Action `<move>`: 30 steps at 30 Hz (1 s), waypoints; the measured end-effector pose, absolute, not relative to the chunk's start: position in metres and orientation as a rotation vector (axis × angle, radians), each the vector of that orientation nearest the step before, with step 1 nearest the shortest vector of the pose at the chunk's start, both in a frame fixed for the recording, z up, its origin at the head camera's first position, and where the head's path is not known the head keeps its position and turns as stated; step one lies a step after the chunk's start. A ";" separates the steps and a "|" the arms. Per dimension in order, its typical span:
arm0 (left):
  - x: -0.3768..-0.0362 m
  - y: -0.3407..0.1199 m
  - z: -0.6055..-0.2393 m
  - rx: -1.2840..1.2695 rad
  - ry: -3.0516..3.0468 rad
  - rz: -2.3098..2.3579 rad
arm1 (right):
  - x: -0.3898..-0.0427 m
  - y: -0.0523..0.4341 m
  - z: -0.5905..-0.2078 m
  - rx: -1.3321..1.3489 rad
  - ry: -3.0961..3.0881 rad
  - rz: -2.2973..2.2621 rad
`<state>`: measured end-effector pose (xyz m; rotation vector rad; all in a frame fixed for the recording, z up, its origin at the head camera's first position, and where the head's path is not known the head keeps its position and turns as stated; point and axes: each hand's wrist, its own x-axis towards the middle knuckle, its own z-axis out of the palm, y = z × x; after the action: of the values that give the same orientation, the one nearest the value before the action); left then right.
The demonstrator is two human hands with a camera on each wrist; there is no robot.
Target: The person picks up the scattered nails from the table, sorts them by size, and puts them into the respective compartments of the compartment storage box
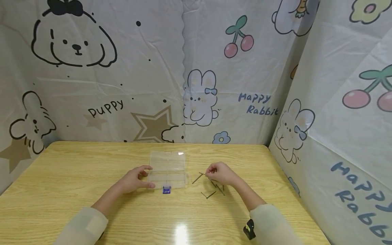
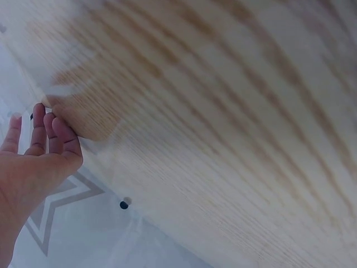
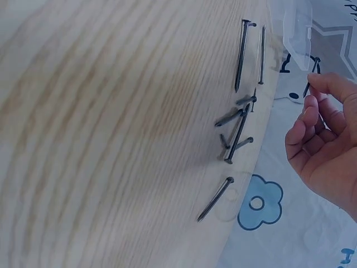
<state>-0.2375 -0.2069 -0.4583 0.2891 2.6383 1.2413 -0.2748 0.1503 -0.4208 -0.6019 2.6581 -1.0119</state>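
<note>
A clear plastic compartment box (image 1: 176, 177) with a blue latch (image 1: 166, 190) stands on the table, its lid (image 1: 167, 160) open toward the back. At its left side is my left hand (image 1: 134, 178), thumb and forefinger spread apart with the tips at the box's edge. In the left wrist view that hand (image 2: 42, 162) shows loosely bent fingers. To the right of the box, my right hand (image 1: 222, 173) pinches a nail (image 3: 306, 88) between thumb and fingertips. Several dark nails (image 3: 241, 56) lie scattered below that hand, some crossing each other.
The wooden table (image 1: 76, 170) runs back to a patterned cloth (image 1: 153, 78) hanging behind it. Another cloth (image 1: 330, 143) hangs along the right side. A black strap piece (image 1: 249, 229) shows at the right sleeve (image 1: 272, 221).
</note>
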 end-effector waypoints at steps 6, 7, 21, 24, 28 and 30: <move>-0.238 -0.206 -0.458 0.293 2.640 1.242 | -0.276 0.138 -0.417 -0.616 2.645 -1.014; -0.238 -0.206 -0.457 0.293 2.638 1.243 | -0.276 0.135 -0.416 -0.617 2.643 -1.015; -0.237 -0.206 -0.456 0.266 2.637 1.245 | -0.277 0.102 -0.410 -0.707 2.642 -1.000; -0.237 -0.205 -0.455 0.266 2.636 1.246 | -0.278 0.095 -0.411 -0.719 2.640 -0.992; -0.236 -0.205 -0.455 0.264 2.632 1.243 | -0.279 0.087 -0.412 -0.741 2.631 -0.990; -0.236 -0.205 -0.455 0.262 2.629 1.245 | -0.278 0.083 -0.412 -0.754 2.629 -0.988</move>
<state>-0.2359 -0.2050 -0.4545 0.2621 2.6288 1.2452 -0.2784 0.0825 -0.4125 -0.7539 2.6295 -0.9877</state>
